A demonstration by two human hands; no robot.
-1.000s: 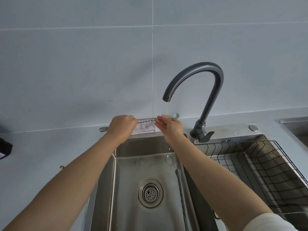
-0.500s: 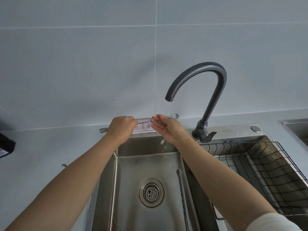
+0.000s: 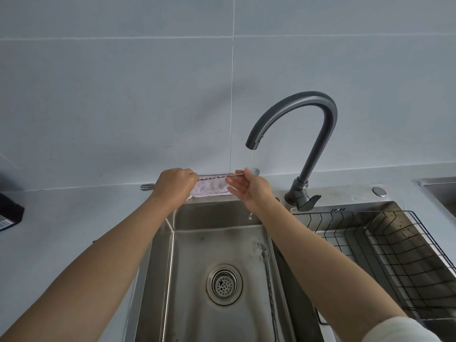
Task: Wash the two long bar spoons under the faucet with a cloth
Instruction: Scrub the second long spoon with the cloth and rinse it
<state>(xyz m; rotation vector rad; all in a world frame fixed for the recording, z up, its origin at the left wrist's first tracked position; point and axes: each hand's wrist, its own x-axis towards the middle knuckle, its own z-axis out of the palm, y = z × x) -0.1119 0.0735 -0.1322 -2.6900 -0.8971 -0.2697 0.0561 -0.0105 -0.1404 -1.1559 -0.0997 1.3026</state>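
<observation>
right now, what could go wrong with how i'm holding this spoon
1. The right hand only pinches the wet bar spoon near its bowl. It may slip and drop into the sink, onto the second spoon.
2. The faucet stream lands on the bowl close to the sink's back edge, so water may splash onto the counter.
</observation>
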